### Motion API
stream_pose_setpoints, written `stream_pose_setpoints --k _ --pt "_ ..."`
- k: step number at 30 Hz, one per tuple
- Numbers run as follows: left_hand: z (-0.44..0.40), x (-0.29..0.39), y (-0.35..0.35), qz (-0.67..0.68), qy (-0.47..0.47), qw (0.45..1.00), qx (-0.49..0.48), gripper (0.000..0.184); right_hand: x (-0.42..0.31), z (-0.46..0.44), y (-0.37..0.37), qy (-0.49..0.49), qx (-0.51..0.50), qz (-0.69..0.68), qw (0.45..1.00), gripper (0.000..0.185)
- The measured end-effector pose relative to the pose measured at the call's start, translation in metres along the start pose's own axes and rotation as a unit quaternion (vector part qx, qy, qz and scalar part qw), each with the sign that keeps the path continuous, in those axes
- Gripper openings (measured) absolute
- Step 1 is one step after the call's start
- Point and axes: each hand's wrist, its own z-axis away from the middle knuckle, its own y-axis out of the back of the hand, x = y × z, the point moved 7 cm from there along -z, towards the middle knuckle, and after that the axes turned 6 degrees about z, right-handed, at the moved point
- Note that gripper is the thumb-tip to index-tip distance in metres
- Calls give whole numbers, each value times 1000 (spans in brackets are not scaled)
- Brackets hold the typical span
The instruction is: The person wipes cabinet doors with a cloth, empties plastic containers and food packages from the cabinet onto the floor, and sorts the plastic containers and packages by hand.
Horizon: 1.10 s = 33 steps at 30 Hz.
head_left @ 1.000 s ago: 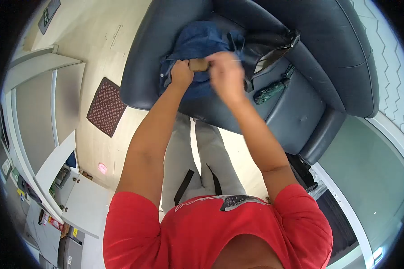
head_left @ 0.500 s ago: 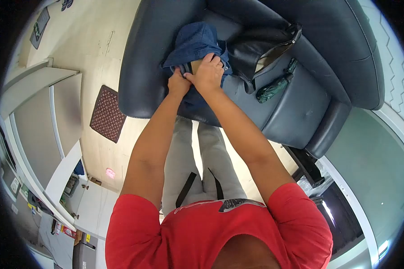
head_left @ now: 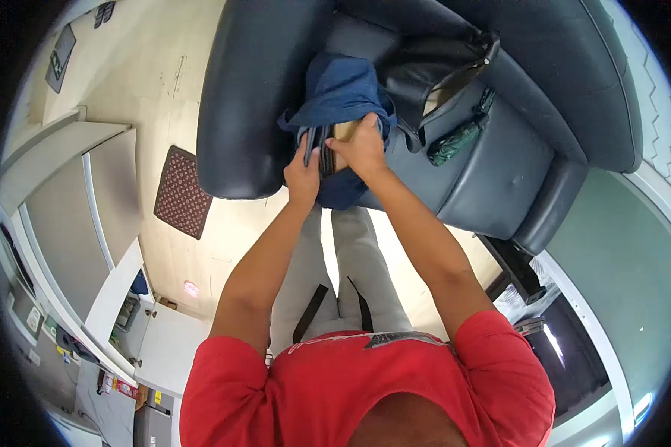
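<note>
A blue fabric bag (head_left: 341,83) lies on the dark sofa seat, its opening facing me. Inside the opening show a dark, striped item (head_left: 323,149) and a tan, flat item (head_left: 344,134). My left hand (head_left: 302,177) is closed on the left edge of the dark item, thumb at its front. My right hand (head_left: 362,150) is at the tan item, thumb on its face and fingers at the bag's right rim. Just right of the bag rests a black leather bag (head_left: 432,71) with its top gaping. A folded dark green umbrella (head_left: 458,140) lies beside it.
The dark sofa (head_left: 499,186) spans the top, with its armrest (head_left: 255,104) left of the blue bag. A patterned brown mat (head_left: 182,192) lies on the floor at the left. An open white cabinet door (head_left: 173,350) stands at lower left.
My right hand has come from a blurred position beside the bag onto the tan item. The bag's opening has widened and more of the dark item shows. The bag sits nearer to me.
</note>
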Motion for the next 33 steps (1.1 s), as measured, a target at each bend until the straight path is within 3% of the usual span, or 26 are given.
stream_pose_setpoints --k 2,4,5,8,9,10,11,12,13,14,16,17,19,20,22,23,24,25,27,31,33 --pt "20 8 15 40 -37 998 17 50 -5 12 -5 13 17 9 1000 76" --pt "49 1 18 65 85 991 -84 53 -16 33 -13 90 12 45 995 81" --pt "58 7 30 63 86 991 -84 53 -15 40 -20 66 -25 62 996 90" --pt "45 53 66 -19 28 999 -22 60 -11 46 -35 72 -19 91 993 96" --pt "32 83 65 -102 -127 987 -12 63 -10 48 -41 65 -30 89 993 91" --pt "24 110 58 -180 -279 943 -1 67 -7 49 -49 65 -29 86 994 91" --pt "10 116 51 -181 -282 942 -2 67 -6 51 -54 103 17 69 992 84" --pt "0 124 29 -250 -332 908 -58 69 -4 54 -59 139 64 52 987 77" --pt "-9 129 6 -313 -379 863 -113 71 -7 50 -78 185 37 186 964 67" --pt "-23 134 -5 -309 -383 862 -117 71 -9 53 -72 180 40 187 965 67" --pt "-33 131 -36 -355 -421 807 -215 72 -10 64 -58 118 34 72 990 63" --pt "-35 132 -45 -356 -421 805 -217 72 -8 63 -70 113 31 95 989 61" --pt "-38 111 -69 -494 -338 742 -302 59 -4 65 -88 97 7 106 990 60" --pt "-35 112 -71 -497 -340 739 -302 59 -1 64 -96 82 -16 121 989 59" --pt "-28 117 -77 -437 -272 778 -361 38 14 60 -105 102 5 103 989 58" --pt "-27 132 -65 -326 -272 845 -325 22 21 64 -110 120 19 87 989 57" --pt "-20 151 -50 -237 -318 859 -325 24 27 71 -111 116 17 84 990 57" --pt "-18 175 -30 -146 -364 863 -318 27 29 76 -107 139 16 -1 990 58" --pt "-2 212 16 -78 -330 843 -417 35 35 77 -95 157 3 -158 975 58" --pt "19 219 95 -124 -283 862 -401 46 61 70 -54 67 -33 -316 946 59" --pt "24 227 110 -129 -301 873 -361 44 61 64 -30 51 -29 -319 946 59"
